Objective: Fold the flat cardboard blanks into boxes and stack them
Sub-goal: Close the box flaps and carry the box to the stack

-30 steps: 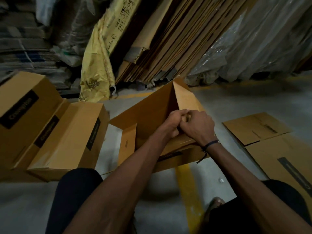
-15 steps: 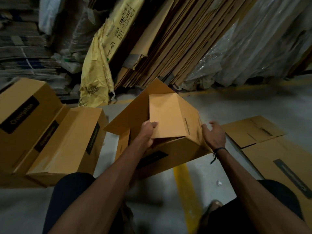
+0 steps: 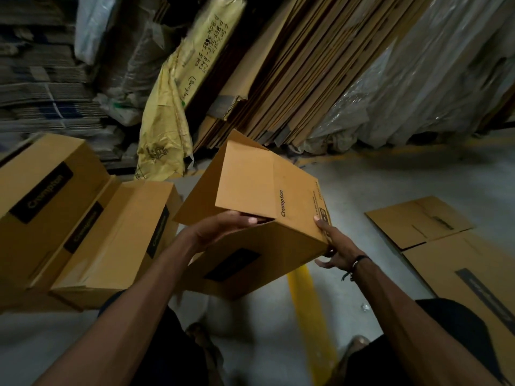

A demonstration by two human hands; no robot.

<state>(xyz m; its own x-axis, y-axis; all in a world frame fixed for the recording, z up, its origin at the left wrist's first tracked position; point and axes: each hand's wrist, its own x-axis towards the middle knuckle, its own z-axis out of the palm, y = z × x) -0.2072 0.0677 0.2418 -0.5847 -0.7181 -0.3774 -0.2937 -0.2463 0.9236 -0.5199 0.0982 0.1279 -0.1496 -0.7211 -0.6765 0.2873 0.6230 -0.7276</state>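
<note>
A grey concrete floor [image 3: 390, 185] fills the lower part of the view, crossed by a yellow painted line [image 3: 306, 302]; along its far edge large flat cardboard sheets [image 3: 292, 73] lean in a thick row, with clear plastic wrapping [image 3: 418, 79] to their right, a crumpled yellow sack [image 3: 164, 121] with handwriting to their left, and tied bundles of grey board [image 3: 41, 87] at far left; on the left, 2 folded boxes [image 3: 69, 218] marked "Crompton" lie tilted, touching side by side; on the right, 2 flat cardboard blanks [image 3: 479, 274] rest on the floor, the smaller beyond the larger, their edges meeting; in the middle, held above the floor and tilted, is the box being folded [image 3: 267, 246], a black label on its near face, 1 end flap [image 3: 245, 185] laid over the top and another flap standing up behind it; the left hand [image 3: 220, 227] curls over the near edge of that flap, fingertips tucked into the dark gap beneath it, gripping the cardboard; the right hand [image 3: 334, 246], a dark band at its wrist, cups the box's right lower corner, thumb pressed flat on the top panel beside the printed text, other fingers spread under the corner; 2 dark-clothed knees [image 3: 459, 324] sit at the bottom of the view.
</note>
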